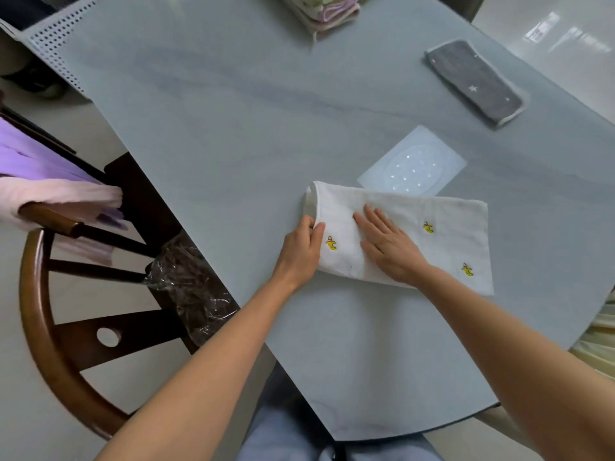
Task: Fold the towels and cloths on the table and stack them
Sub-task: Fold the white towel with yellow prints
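A white towel with small yellow banana prints [442,241] lies folded into a long strip on the pale grey table [233,128]. My left hand [301,249] grips the strip's left end, thumb on top and fingers curled under the edge. Flat on the cloth just to the right, my right hand [387,246] presses down with straight fingers. A folded grey cloth with white stars [474,83] lies at the far right. A stack of folded pastel cloths [324,10] sits at the table's far edge, partly cut off.
A translucent plastic mat [416,166] lies on the table just beyond the white towel. A wooden chair [56,327] stands to the left, with purple and pink cloths [43,181] draped over it and crinkled plastic wrap [189,277] by the table edge.
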`<act>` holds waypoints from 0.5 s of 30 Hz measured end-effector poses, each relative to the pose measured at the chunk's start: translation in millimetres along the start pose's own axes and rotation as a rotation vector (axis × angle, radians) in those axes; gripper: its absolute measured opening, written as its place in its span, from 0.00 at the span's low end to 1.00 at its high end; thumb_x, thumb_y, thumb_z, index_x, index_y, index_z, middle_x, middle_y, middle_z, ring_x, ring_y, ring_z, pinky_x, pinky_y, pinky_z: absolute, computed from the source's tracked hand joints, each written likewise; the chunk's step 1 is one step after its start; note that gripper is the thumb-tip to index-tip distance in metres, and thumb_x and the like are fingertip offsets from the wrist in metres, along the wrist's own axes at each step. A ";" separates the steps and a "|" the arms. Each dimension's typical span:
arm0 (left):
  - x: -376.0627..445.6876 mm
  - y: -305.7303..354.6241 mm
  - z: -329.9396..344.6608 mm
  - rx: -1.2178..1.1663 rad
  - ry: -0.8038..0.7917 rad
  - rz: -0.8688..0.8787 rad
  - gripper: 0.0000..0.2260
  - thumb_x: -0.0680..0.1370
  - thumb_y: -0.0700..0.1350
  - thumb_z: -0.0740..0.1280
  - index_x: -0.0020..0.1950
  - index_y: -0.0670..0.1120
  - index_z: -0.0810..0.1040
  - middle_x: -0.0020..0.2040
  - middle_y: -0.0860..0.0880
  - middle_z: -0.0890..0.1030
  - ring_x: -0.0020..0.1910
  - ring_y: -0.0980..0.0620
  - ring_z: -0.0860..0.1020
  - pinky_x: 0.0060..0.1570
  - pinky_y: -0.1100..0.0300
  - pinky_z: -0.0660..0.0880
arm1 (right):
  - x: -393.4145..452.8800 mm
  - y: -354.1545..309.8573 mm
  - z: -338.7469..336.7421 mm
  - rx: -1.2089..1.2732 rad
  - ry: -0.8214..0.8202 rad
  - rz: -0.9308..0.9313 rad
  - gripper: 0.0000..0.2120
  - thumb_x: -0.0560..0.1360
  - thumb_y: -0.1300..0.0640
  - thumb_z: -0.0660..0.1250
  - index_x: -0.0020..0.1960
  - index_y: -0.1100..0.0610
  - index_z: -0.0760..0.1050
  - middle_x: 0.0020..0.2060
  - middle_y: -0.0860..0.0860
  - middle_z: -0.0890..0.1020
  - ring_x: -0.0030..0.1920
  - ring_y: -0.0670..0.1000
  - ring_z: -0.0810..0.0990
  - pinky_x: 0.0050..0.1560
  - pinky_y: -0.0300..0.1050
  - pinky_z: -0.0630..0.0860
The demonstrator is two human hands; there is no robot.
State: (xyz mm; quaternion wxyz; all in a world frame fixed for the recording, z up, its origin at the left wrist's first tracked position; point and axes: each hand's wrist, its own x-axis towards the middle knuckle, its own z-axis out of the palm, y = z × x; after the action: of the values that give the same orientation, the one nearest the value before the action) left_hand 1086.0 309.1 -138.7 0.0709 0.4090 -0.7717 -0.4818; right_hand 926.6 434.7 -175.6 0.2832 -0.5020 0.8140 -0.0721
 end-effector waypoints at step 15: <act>10.9 1.4 3.2 0.963 -0.024 0.005 0.22 0.80 0.38 0.55 0.74 0.42 0.55 0.58 0.43 0.76 0.50 0.40 0.79 0.41 0.51 0.72 | -0.3 13.8 5.9 -0.198 -0.009 -0.071 0.37 0.72 0.29 0.37 0.75 0.43 0.32 0.74 0.45 0.32 0.75 0.46 0.32 0.75 0.47 0.35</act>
State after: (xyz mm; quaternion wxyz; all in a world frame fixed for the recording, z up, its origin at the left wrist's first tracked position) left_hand 1076.4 303.9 -142.3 -0.1342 0.3879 -0.9088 -0.0742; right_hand 919.1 442.6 -186.0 0.2332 -0.5565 0.7974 0.0009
